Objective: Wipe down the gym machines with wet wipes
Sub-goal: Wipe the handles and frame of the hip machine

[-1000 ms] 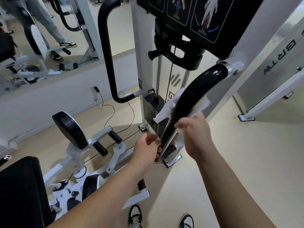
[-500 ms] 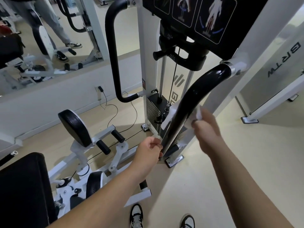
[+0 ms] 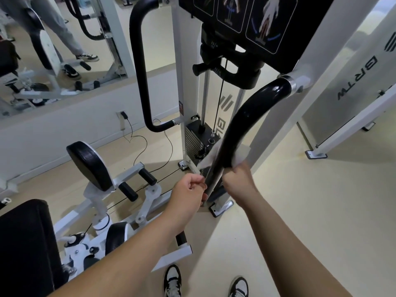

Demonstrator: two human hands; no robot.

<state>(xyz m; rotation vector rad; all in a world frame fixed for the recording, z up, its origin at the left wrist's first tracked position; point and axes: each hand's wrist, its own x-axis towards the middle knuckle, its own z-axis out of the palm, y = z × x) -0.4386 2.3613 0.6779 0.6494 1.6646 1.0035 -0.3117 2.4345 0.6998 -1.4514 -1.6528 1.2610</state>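
Beige floor point(image 3: 321, 211); glossy black handle point(image 3: 242, 123), white wipe point(image 3: 240, 156) round it in right hand point(image 3: 239, 181), left hand point(image 3: 187, 191) clasping its end.

Bright even indoor light, glare on black handle point(image 3: 246, 125) (glossy), wide-angle edge bending

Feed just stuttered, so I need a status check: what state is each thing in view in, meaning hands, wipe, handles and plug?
right hand: gripping the wet wipe around the near handle
wet wipe: wrapped round the near handle's lower part, ends sticking out on both sides
left hand: fingers curled at the near handle's lower end; grip unclear
far handle: bare, no hand on it
plug: in the wall socket
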